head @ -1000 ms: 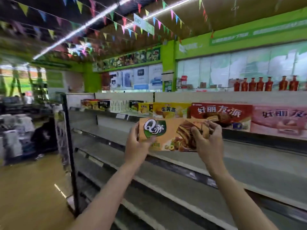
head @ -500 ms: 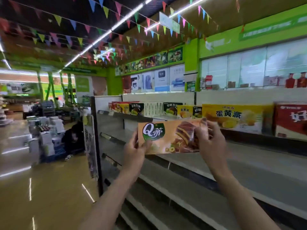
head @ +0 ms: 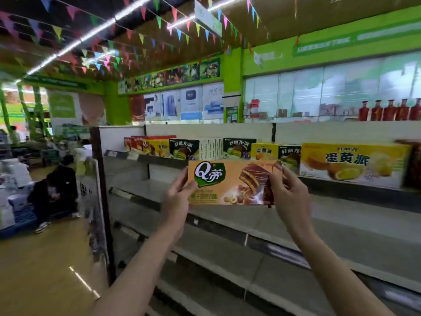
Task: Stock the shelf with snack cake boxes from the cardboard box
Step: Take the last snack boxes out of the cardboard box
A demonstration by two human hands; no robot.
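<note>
Shifted left along the shelf [head: 227, 221], snack cake box [head: 230, 182] spans both hands' grip.

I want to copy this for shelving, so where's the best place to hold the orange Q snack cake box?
Take the orange Q snack cake box by its two short ends, one from each side, as the left hand and right hand do: it is long, flat and held level.
</note>
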